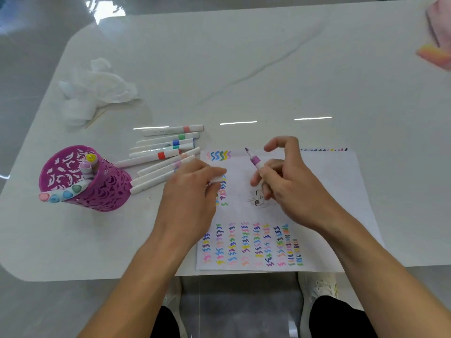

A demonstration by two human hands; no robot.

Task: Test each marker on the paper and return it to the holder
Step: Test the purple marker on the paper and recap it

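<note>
Nearest the camera: two bare forearms reach up from the bottom edge over a white table (pixel 268 69).

Paper (pixel 329 191) lies flat at the near table edge. Its lower part carries columns of short coloured squiggles; a short row of squiggles sits at its top left corner, and a small pencil sketch lies near the middle, partly under the right hand.

Right hand (pixel 288 189) — fingers curled around an uncapped purple marker (pixel 255 161), pinched between thumb and bent fingers, index finger raised off it. The tip points up and away, off the paper.

Left hand (pixel 192 191) — palm down at the paper's left edge, fingers closed on a small white piece (pixel 218 179), likely the cap; cannot tell for certain.

Left of the hands: a magenta cut-out holder (pixel 97 186) stands on the table, several capped markers leaning in it, coloured ends up.

Beyond the left hand — a loose row of white markers (pixel 166 147) lies on the table, between holder and paper.

Farther back left: a crumpled white tissue (pixel 97 91).
</note>
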